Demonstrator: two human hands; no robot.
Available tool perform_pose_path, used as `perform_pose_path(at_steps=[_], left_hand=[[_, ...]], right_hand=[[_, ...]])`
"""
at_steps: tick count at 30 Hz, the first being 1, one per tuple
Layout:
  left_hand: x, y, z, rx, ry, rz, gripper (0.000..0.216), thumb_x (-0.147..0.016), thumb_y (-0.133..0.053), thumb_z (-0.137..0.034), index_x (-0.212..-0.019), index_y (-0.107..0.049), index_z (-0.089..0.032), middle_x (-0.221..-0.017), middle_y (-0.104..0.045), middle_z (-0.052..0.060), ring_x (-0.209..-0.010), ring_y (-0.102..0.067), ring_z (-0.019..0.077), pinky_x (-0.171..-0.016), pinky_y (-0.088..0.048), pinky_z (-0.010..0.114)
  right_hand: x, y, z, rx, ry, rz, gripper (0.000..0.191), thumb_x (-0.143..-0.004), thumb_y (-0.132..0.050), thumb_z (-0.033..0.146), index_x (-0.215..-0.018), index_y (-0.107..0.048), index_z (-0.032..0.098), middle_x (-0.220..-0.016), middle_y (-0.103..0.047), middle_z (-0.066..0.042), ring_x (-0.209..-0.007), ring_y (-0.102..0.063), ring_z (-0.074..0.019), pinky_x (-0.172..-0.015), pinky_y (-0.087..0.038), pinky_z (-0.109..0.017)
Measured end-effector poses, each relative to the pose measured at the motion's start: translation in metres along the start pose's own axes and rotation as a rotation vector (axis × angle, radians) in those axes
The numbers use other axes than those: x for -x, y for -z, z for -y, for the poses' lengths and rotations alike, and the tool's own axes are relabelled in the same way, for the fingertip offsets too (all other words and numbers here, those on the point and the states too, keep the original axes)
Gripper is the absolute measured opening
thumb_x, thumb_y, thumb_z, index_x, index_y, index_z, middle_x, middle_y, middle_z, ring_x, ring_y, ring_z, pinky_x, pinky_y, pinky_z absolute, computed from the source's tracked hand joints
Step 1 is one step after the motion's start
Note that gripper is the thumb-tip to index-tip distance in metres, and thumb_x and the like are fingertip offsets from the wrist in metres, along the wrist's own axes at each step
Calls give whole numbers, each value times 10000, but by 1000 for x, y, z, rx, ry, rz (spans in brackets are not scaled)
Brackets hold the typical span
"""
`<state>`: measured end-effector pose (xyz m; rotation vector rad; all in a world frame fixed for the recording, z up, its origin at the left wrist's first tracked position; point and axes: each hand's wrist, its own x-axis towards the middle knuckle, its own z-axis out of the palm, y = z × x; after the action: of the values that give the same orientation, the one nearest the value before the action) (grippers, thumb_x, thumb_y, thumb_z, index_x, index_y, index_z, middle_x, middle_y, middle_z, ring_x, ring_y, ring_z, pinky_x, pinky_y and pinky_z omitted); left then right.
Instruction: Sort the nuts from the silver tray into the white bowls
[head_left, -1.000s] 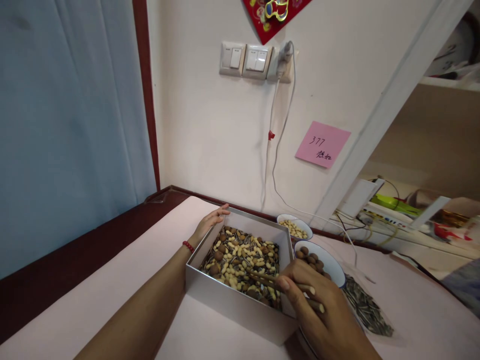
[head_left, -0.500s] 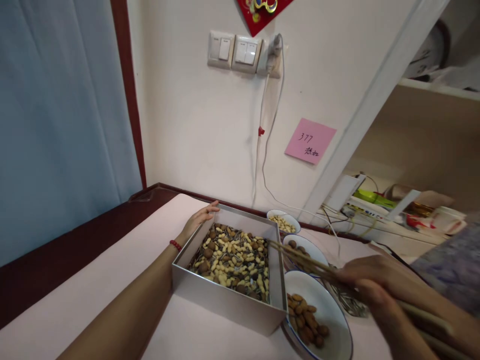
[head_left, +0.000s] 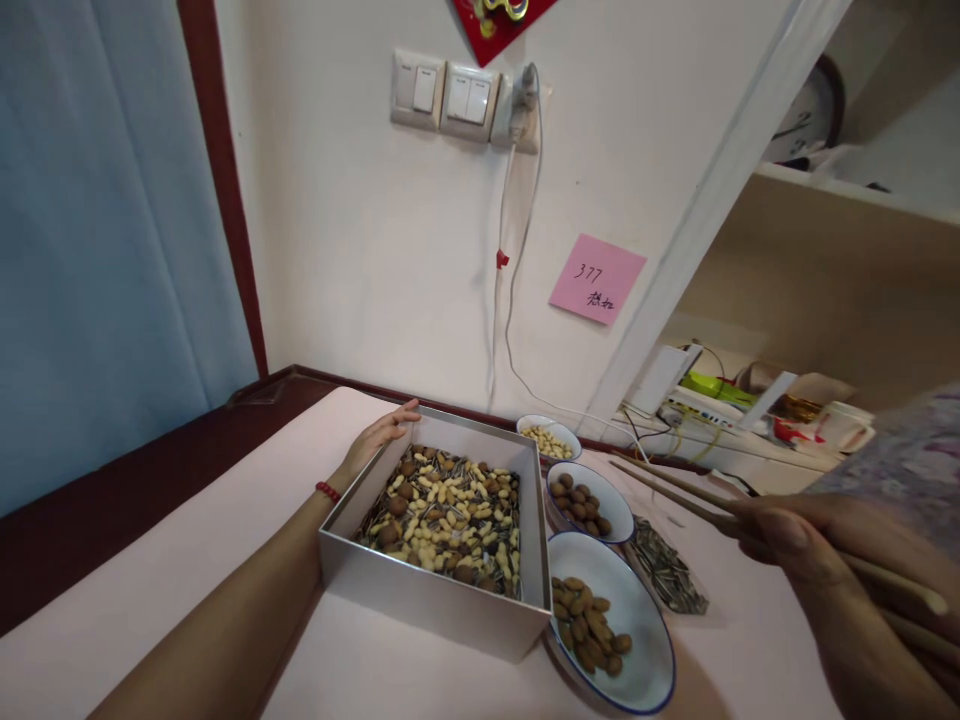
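My left hand [head_left: 382, 432] rests on the far left rim of a silver-grey open box [head_left: 442, 615], fingers stretched out. Mixed in the box lie peanuts [head_left: 426, 536], round brown nuts [head_left: 397, 505] and striped sunflower seeds. At the right, my right hand [head_left: 817, 545] is closed around a pair of wooden chopsticks [head_left: 697, 502]. Their tips hover beyond the bowl of round brown nuts [head_left: 581, 502]; I see nothing between them. Nearer me, a blue-rimmed white bowl [head_left: 641, 640] holds almonds [head_left: 589, 625]. Sunflower seeds [head_left: 666, 565] fill a clear container beside the bowls.
A small bowl [head_left: 574, 440] of peanuts stands by the wall. White cables [head_left: 510, 345] hang from a socket and trail behind the bowls. At the right is a cluttered shelf [head_left: 742, 405], with a patterned cloth [head_left: 900, 450] in front of it. A blue curtain [head_left: 97, 250] hangs left.
My right hand and the chopsticks have moved right, away from the box's right rim, uncovering the bowls and sunflower seeds. My left hand stays on the box. The view has shifted slightly right.
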<state>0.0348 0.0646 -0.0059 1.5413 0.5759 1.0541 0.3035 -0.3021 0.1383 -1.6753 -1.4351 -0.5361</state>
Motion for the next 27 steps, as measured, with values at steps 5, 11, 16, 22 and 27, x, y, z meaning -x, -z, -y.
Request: perform_pose_path(at_steps=[5, 11, 16, 22, 27], left_hand=[[2, -2, -2, -3, 5, -7, 344, -715, -687, -400, -999, -751, -218, -1553, -470, 65, -1481, -316, 360, -1199, -255, 452], [4, -3, -2, 12, 9, -6, 321, -733, -681, -387, -1003, -751, -227, -1555, -468, 51, -1467, -344, 363, -1178, -295, 460], [5, -4, -3, 16, -9, -7, 305, -737, -668, -367, -992, -757, -226, -1536, -494, 48, -1480, -326, 340, -1194, -267, 442], [5, -4, -1, 7, -8, -11, 303, -730, -661, -352, -987, -761, -226, -1530, -502, 42, -1488, -311, 338, -1207, -239, 434], [6, -4, -1, 14, 5, -9, 299, -745, -646, -352, -998, -750, -230, -1551, -474, 39, -1484, -323, 332, -1186, -285, 436]], right_hand=[[-2, -32, 37, -186, 69, 154, 171, -1006, -494, 320, -980, -653, 262, -940, -685, -15, -810, -670, -148, -642, -514, -209], [0, -83, 43, -369, -24, 403, 290, -1025, -458, 364, -844, -631, 219, -786, -627, -16, -735, -622, -148, -631, -480, -233], [6, -111, 40, -377, -72, 464, 317, -1037, -432, 394, -846, -612, 216, -814, -613, -4, -759, -595, -142, -677, -451, -241], [11, -122, 37, -398, -93, 485, 324, -1039, -428, 419, -867, -610, 213, -833, -593, -6, -786, -587, -138, -695, -446, -234], [12, -121, 39, -394, -80, 457, 349, -1038, -432, 407, -802, -592, 205, -789, -574, -9, -748, -562, -145, -678, -430, -242]])
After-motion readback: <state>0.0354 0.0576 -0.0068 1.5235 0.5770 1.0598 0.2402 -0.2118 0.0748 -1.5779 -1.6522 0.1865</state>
